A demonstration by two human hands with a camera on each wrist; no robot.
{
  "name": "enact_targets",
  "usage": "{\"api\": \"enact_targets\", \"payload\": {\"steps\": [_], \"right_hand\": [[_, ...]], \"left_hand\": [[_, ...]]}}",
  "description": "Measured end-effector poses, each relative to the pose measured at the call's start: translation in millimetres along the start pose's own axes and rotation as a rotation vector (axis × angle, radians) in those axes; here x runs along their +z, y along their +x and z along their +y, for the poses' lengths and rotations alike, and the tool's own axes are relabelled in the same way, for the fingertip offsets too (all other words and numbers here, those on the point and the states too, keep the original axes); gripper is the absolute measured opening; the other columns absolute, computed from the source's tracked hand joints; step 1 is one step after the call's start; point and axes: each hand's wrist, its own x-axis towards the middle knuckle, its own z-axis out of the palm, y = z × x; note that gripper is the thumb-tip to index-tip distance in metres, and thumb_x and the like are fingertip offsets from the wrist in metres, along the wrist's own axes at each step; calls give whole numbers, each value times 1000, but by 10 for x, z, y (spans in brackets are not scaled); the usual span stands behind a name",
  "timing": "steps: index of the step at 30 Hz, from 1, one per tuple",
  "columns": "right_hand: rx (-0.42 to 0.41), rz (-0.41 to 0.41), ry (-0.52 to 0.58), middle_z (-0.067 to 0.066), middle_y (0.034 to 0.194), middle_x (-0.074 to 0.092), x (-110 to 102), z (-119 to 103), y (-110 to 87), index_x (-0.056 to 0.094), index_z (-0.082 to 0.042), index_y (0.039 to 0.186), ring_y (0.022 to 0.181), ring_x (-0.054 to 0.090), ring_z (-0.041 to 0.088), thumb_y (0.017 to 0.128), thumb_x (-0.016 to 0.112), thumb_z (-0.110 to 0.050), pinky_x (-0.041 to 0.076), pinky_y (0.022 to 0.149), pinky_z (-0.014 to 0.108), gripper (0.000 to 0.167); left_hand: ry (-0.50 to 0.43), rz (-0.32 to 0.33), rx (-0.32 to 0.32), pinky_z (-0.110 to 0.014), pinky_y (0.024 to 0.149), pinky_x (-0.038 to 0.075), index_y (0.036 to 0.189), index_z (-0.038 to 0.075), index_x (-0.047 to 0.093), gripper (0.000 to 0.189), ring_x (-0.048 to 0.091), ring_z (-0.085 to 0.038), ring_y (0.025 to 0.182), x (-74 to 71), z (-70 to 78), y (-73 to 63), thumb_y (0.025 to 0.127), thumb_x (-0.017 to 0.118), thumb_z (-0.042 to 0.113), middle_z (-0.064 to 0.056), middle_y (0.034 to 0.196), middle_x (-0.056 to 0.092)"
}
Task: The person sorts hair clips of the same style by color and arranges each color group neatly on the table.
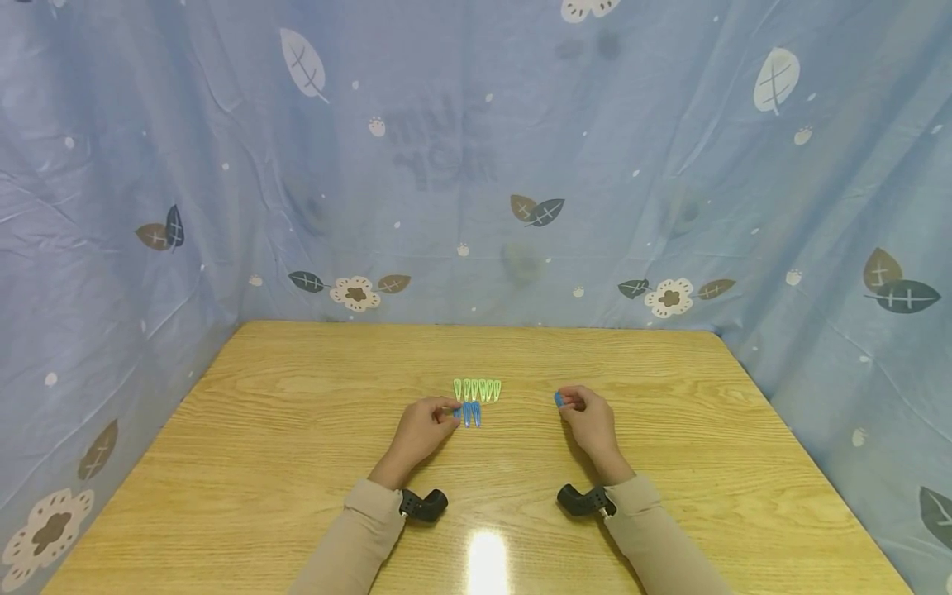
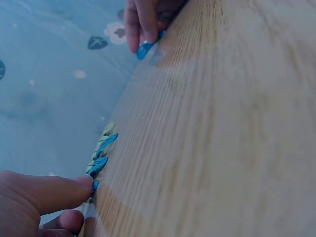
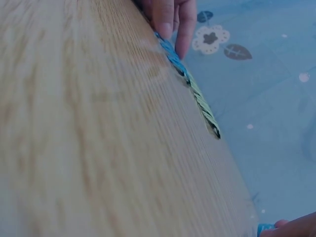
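On the table, a row of several light green snap hair clips [image 1: 477, 389] lies with a shorter row of blue hair clips [image 1: 472, 413] just in front of it. My left hand [image 1: 426, 430] pinches the leftmost blue clip [image 2: 95, 186] between thumb and forefinger, one fingertip at each end. To the right of the rows, my right hand [image 1: 592, 420] is low over the wood and holds a blue hair clip [image 1: 559, 399] in its fingertips. Most of that clip is hidden by the fingers; part of its blue also shows in the right wrist view.
The wooden table [image 1: 297, 388] reaches back to a blue patterned curtain [image 1: 476, 165], which also hangs along both sides. A black wrist camera mount [image 1: 424, 505] sits on the left wrist and another mount [image 1: 583, 500] on the right, both above the front of the table.
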Motion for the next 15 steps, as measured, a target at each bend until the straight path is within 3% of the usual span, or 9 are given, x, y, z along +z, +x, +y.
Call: {"api": "enact_targets", "payload": {"steps": [7,15], "right_hand": [[53,9,103,17,100,63,-20,11,9,65,5,112,91,60,26,87,62,4,46,72,17,25],[64,0,153,17,101,62,-17,7,16,64,4,114,92,59,24,87,62,4,46,73,16,27]], "left_hand": [[6,-2,18,-24,53,36,108,7,72,22,41,-10,55,5,-13,-2,86,71,8,2,65,52],[2,-5,22,-24,53,35,108,6,72,23,41,-11,55,-8,0,-9,86,71,7,2,65,52]]}}
